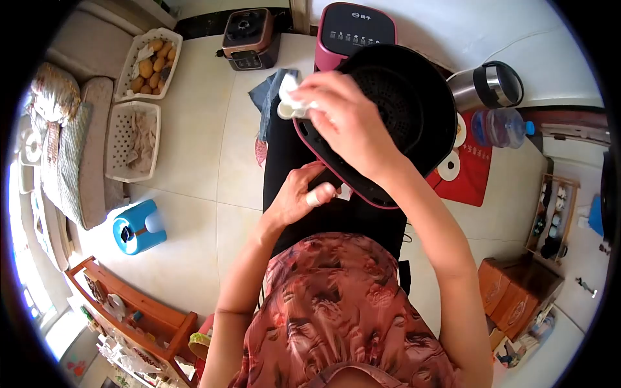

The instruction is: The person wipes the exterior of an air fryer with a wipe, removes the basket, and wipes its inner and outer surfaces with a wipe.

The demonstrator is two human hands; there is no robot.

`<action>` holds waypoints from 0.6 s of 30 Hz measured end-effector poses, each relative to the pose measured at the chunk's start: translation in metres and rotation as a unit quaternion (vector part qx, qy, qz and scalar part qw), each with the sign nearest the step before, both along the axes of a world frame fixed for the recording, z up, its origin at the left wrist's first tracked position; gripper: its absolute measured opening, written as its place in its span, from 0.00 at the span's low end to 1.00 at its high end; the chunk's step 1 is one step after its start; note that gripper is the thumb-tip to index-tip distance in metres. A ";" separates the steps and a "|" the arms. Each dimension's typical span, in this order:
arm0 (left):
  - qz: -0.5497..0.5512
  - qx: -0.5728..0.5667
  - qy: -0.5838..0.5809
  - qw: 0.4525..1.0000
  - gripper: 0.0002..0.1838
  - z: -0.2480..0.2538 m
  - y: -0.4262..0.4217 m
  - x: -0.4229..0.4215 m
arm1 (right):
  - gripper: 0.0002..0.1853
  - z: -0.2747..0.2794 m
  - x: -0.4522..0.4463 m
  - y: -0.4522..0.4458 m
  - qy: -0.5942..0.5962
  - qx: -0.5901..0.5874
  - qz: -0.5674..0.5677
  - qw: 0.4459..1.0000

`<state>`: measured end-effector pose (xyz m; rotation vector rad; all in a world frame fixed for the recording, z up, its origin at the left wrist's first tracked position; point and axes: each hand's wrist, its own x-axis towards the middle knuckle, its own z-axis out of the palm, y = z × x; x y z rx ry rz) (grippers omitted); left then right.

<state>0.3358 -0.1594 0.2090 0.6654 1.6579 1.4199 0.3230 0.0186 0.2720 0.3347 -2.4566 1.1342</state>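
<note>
In the head view, the black basket (401, 84), with its pink edge, sits above the person's dark-clad lap, tilted with its inside showing. The left hand (303, 197) is closed around the basket's handle (334, 180), thumb over it. The right hand (349, 119), a little blurred, pinches a white wad (289, 87) at the basket's left rim. A blue-grey cloth (264, 97) lies just beyond. The pink fryer (357, 35) stands behind the basket; a steel kettle (485, 87) and a bottle (501, 128) are to its right
</note>
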 end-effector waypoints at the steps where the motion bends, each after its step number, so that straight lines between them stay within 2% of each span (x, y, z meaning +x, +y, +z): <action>1: 0.027 0.022 0.026 0.999 0.39 -0.017 -0.002 0.003 | 0.16 -0.007 0.001 -0.002 -0.001 0.048 0.023 0.999; 2: 0.055 0.034 0.028 0.997 0.42 -0.030 -0.005 0.008 | 0.16 -0.011 0.003 -0.003 -0.002 0.096 0.047 0.994; 4: 0.112 0.050 0.008 0.992 0.48 -0.034 -0.004 0.015 | 0.17 -0.005 0.018 -0.006 -0.014 0.076 0.080 0.994; 5: 0.138 0.052 -0.014 0.989 0.51 -0.031 -0.002 0.019 | 0.16 0.000 0.028 -0.004 -0.062 0.081 0.110 0.989; 7: 0.180 0.067 -0.037 0.981 0.49 -0.028 0.002 0.023 | 0.15 0.009 0.032 0.002 -0.137 0.062 0.162 0.975; 8: 0.203 0.068 -0.065 0.975 0.46 -0.026 0.002 0.025 | 0.14 0.013 0.027 0.001 -0.129 0.068 0.150 0.978; 11: 0.134 0.035 0.004 0.990 0.36 -0.030 0.000 0.018 | 0.15 -0.005 0.010 -0.010 -0.016 0.023 0.043 0.999; 14: 0.136 0.058 0.081 0.986 0.34 -0.026 0.005 0.018 | 0.16 -0.009 0.016 -0.004 -0.005 0.060 0.044 0.997; 15: 0.181 0.079 0.162 0.967 0.33 -0.028 0.009 0.019 | 0.16 0.000 0.024 0.000 -0.057 0.043 0.059 0.996; 18: 0.153 0.089 0.059 0.982 0.33 -0.032 0.003 0.017 | 0.15 0.004 0.043 0.020 -0.142 0.012 0.086 0.986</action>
